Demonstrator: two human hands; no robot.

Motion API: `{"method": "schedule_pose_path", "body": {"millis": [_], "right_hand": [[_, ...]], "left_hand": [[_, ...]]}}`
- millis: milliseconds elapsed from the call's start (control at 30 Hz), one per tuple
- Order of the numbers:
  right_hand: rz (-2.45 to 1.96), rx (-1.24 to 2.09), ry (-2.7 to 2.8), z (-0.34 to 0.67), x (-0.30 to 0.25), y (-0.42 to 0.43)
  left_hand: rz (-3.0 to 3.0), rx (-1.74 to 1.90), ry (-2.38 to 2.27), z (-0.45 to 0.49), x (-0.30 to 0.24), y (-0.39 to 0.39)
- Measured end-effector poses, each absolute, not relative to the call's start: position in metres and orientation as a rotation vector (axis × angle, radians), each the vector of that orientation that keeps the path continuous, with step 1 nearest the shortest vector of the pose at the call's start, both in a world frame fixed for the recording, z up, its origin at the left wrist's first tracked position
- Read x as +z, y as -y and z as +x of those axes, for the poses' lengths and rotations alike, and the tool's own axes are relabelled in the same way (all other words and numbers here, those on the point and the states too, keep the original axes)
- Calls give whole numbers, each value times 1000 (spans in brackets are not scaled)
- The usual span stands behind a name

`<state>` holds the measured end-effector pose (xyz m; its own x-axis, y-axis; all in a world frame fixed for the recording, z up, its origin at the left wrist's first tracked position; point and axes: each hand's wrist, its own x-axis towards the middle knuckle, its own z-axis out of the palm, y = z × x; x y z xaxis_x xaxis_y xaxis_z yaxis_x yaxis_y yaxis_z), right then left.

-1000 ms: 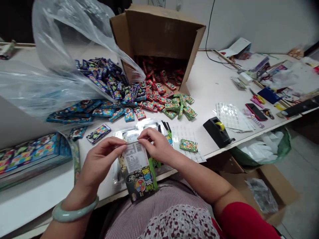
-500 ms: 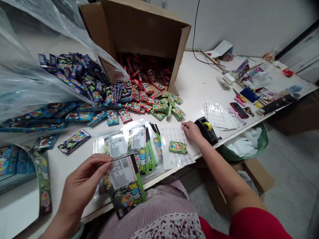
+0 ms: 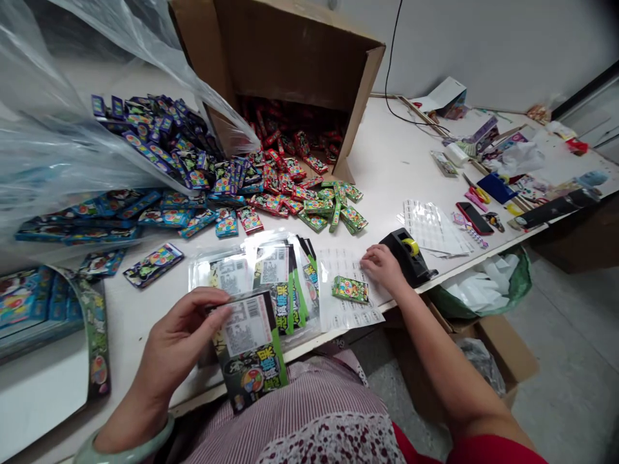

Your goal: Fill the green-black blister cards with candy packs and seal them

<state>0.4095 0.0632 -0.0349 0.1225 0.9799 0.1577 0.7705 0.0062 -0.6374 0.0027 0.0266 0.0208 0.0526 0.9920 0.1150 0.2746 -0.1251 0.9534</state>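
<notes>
My left hand [image 3: 188, 338] pinches the upper edge of a black and green printed packet [image 3: 252, 361] with a white label and barcode, held tilted over the table's front edge. My right hand [image 3: 383, 265] rests at the right edge of a white sheet of small oval stickers [image 3: 355, 316]. Its fingers are bent together; whether a sticker is between them is too small to see. On that sheet lies a small green candy box [image 3: 350, 290]. Several more printed packets [image 3: 278, 283] overlap in a pile between my hands. A black tape dispenser [image 3: 409, 254] stands just right of my right hand.
An open carton [image 3: 290, 51] on its side spills red boxes [image 3: 273, 180]. Purple boxes [image 3: 169, 138] and blue boxes [image 3: 164, 216] lie left, partly under plastic film [image 3: 43, 167]. Green boxes [image 3: 333, 206] sit in front. Sticker sheets [image 3: 430, 222] and a phone [image 3: 474, 219] lie right.
The view has shifted, so the whole scene sits slightly further right. My right fingers are drawn closer together at the sheet's edge. My left hand keeps its pinch on the packet.
</notes>
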Motion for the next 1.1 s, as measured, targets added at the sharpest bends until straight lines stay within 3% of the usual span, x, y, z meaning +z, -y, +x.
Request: {"method": "schedule_pose_path", "body": {"millis": [100,233,367,567,967,1100], "right_hand": [[-1677,519,1623,393,-8,-58],[-1341,1088,1763,325,55,-58],[-1009,1254,2087,246,95,-67],[-1136,1305,2259,193,75,-86],[-1341,1467,2049,183,58,-86],[-1374,1812,1747,178,52,-91]], "left_hand": [[1525,1173,-1288,7,23,-26],[1502,1205,-1258,14,24,-24],[1483,1221,-1197,17,22,-21],[1472,1216,-1159,14,20,-18],[1483,1335,-1203,18,9,-17],[1566,1301,-1237,15,9,-17]]}}
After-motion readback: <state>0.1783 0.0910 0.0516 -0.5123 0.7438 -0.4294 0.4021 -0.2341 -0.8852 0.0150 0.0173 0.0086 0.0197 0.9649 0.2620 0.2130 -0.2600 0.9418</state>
